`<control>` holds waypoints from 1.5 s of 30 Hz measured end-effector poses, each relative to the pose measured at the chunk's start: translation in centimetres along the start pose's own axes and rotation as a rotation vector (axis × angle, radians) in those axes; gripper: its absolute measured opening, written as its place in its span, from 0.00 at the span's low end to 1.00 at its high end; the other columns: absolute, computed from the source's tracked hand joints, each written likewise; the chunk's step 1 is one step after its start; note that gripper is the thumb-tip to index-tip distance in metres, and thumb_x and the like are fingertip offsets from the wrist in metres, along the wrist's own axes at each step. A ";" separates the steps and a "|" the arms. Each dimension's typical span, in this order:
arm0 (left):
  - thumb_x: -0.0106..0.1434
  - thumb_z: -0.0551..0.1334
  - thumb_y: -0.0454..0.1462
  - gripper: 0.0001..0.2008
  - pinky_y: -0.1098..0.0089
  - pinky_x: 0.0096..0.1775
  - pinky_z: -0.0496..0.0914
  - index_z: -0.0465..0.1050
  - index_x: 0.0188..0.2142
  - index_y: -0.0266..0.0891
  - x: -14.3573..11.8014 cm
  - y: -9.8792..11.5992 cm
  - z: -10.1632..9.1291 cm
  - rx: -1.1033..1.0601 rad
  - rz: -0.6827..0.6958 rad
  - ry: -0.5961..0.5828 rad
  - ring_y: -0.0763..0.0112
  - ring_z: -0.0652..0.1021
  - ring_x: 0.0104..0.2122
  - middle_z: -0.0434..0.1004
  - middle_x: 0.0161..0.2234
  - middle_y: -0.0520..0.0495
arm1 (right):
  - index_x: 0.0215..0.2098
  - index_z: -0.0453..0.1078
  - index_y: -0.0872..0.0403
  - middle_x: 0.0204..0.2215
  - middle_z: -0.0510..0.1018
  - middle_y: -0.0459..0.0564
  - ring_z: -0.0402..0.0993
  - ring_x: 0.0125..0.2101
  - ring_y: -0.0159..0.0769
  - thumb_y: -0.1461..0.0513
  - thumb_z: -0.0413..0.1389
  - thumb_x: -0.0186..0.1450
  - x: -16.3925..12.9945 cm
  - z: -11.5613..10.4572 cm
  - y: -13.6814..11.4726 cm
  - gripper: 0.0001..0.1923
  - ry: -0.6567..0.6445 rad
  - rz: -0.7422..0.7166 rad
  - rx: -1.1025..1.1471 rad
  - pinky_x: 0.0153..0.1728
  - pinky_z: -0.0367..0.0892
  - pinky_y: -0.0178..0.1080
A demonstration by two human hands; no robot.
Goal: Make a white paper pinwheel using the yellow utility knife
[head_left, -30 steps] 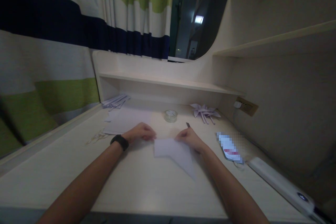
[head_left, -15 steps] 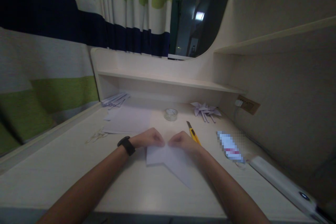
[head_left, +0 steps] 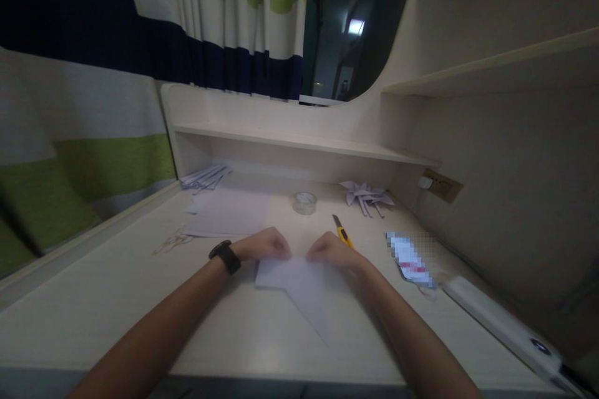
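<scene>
Here, near the middle of the frame, the left hand [head_left: 262, 245] and the right hand [head_left: 333, 251] are set close together but not touching, each with fingers curled down onto the far edge of a folded sheet of white paper [head_left: 299, 287]. The paper is pressed flat on the pale desk [head_left: 116, 299] and tapers to a point toward the lower middle of the frame. A black wristband [head_left: 225, 255] is worn on the left wrist.

Just beyond the right hand a yellow utility knife [head_left: 342, 232] is laid on the desk, partly hidden by the knuckles. Behind the left hand a flat sheet of white paper [head_left: 231, 215] is spread out, and small paper scraps [head_left: 169, 241] are scattered to its left. Further back, at centre, a roll of clear tape [head_left: 304, 202] is seen. Folded paper pieces are gathered in two places under the low shelf [head_left: 299, 143]: a bundle [head_left: 206, 177] at left of centre and a pinwheel-like cluster [head_left: 366, 196] at right of centre. At the lower right a white power strip [head_left: 500, 324] is laid along the desk edge, and a wall socket [head_left: 442, 185] is mounted above it. A striped curtain [head_left: 93, 62] fills the upper left.
</scene>
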State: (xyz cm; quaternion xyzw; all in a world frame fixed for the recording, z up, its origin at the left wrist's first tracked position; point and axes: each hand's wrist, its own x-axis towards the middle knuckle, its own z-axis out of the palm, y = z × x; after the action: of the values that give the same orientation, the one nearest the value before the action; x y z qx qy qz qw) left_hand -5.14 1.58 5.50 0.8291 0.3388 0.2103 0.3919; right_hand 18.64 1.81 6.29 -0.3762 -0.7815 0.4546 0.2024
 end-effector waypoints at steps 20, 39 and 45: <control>0.45 0.69 0.36 0.27 0.72 0.29 0.67 0.65 0.46 0.39 0.0 -1.8 0.4 -0.555 -0.234 0.344 0.73 0.74 0.26 0.71 0.27 0.53 | 0.48 0.68 0.55 0.41 0.75 0.60 0.72 0.42 0.48 0.55 0.53 0.60 0.0 -3.6 4.5 0.20 0.662 0.468 -0.942 0.37 0.64 0.41; 0.45 0.71 0.37 0.19 0.64 0.37 0.72 0.71 0.37 0.35 0.5 -1.9 1.4 -0.644 -0.241 0.382 0.66 0.76 0.35 0.74 0.36 0.45 | 0.42 0.73 0.53 0.37 0.80 0.52 0.74 0.36 0.37 0.57 0.57 0.59 0.9 0.4 1.7 0.14 0.579 0.079 -0.650 0.34 0.62 0.33; 0.44 0.71 0.38 0.18 0.68 0.36 0.71 0.70 0.34 0.33 1.1 -1.9 2.4 -0.654 -0.239 0.525 0.69 0.75 0.32 0.72 0.31 0.47 | 0.38 0.74 0.52 0.34 0.80 0.50 0.74 0.34 0.36 0.60 0.58 0.56 0.7 1.1 1.2 0.12 0.481 0.020 -0.656 0.32 0.61 0.32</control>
State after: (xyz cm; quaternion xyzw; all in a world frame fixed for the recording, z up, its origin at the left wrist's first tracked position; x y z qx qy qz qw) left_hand -3.67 2.04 2.70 0.5350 0.4359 0.4632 0.5560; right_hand 17.95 2.11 4.74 -0.5242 -0.8118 0.0822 0.2440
